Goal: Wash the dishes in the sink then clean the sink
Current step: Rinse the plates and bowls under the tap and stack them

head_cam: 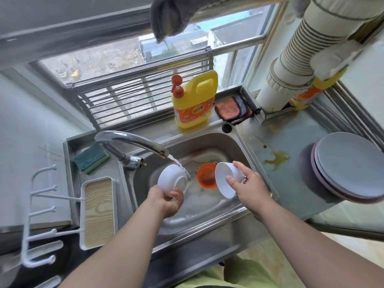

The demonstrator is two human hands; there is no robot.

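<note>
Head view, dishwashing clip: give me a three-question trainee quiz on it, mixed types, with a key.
1. True or false: water from the faucet falls on the white bowl held by the left hand.
2. What lies in the sink between the two held bowls? A) an orange cup B) a green sponge C) a plate
3. Which side of the sink has the stacked plates?

Key:
1. True.
2. A, the orange cup.
3. The right side; the right hand holds the second white bowl.
</note>
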